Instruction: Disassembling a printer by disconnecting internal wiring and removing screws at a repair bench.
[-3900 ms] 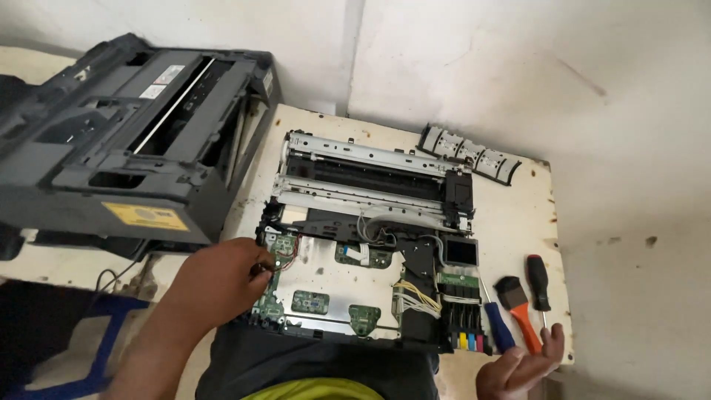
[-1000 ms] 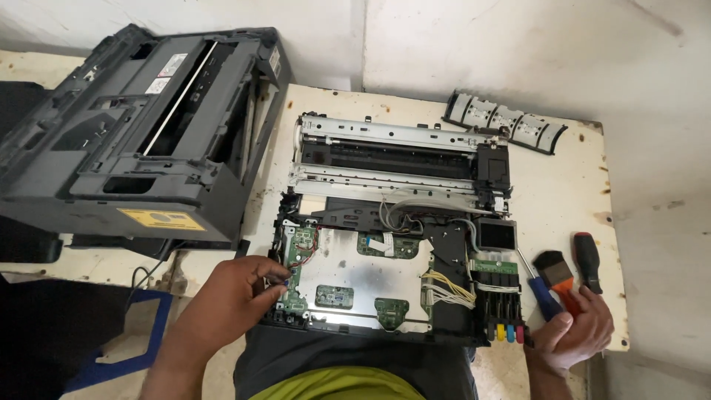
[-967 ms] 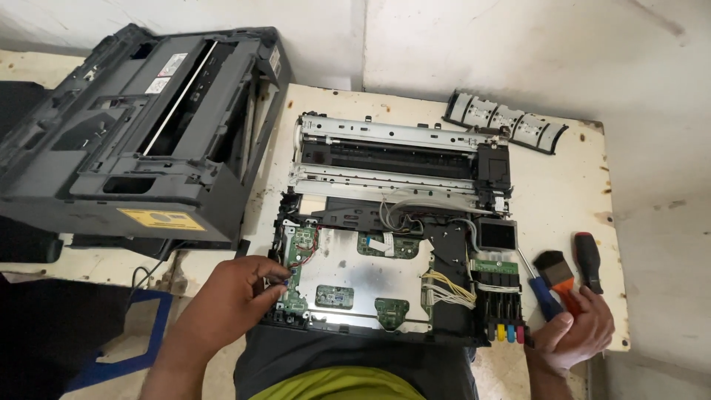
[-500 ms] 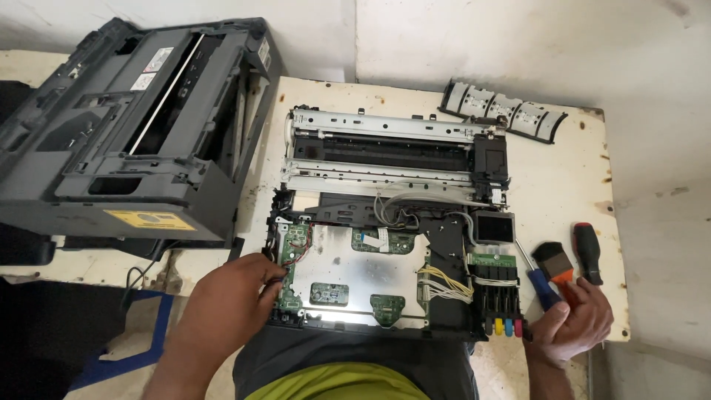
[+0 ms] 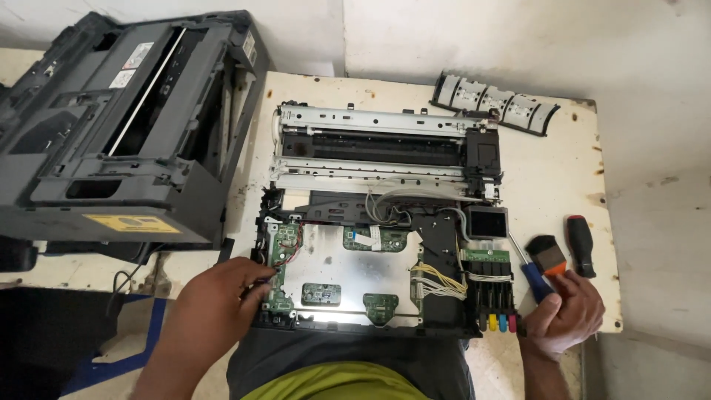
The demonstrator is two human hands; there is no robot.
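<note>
An opened printer chassis (image 5: pixel 385 222) lies on a cream table (image 5: pixel 548 178), its metal plate and green circuit boards exposed. My left hand (image 5: pixel 218 300) rests at the chassis's left edge, fingertips pinching at the green board (image 5: pixel 280 255) with red wires there. My right hand (image 5: pixel 566 311) is at the table's front right corner, closed around the blue handle of a screwdriver (image 5: pixel 535 280) whose shaft points up toward the chassis. Coloured ink tubes (image 5: pixel 495 315) sit just left of that hand.
The grey printer housing (image 5: pixel 118 141) stands tilted on the left. A black curved key panel (image 5: pixel 495 102) lies at the back right. A black and orange brush (image 5: pixel 549 253) and a red and black screwdriver (image 5: pixel 581 244) lie beside my right hand. Plaster wall behind.
The view has shifted slightly. My right hand has closed on the blue screwdriver handle, which it was only reaching toward 3.9 s ago. My left hand stays at the left board.
</note>
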